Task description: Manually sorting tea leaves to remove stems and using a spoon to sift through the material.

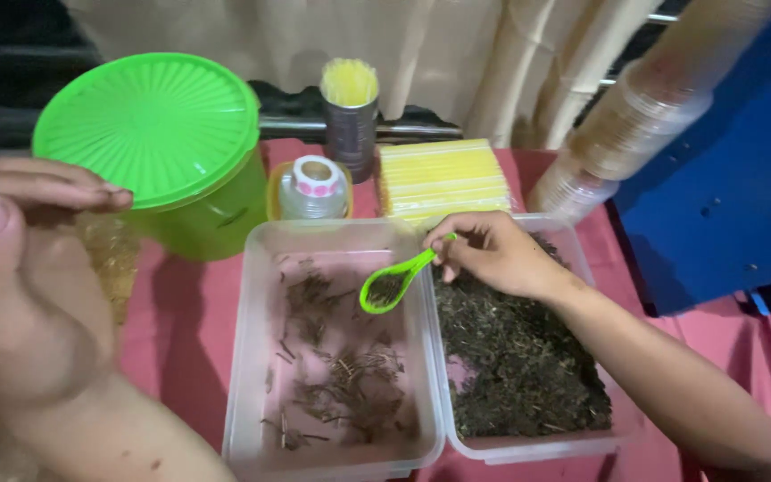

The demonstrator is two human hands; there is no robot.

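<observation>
While seen from the head camera, right hand point(493, 254) pinching green scoop point(394, 284) of dried leaves over the near-empty left tub point(256, 357), best kept level; left hand point(20, 268) half-curled round a clear bag point(111, 259).

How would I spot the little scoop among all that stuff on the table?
Start at the two clear plastic tubs side by side on the red cloth: the left tub holds a few dry stems, the right tub is full of dark dried leaves. The green scoop hangs over the rim between them, pinched by the right hand. It is the only small bright-green thing there, unlike the big green lidded bucket behind.
</observation>
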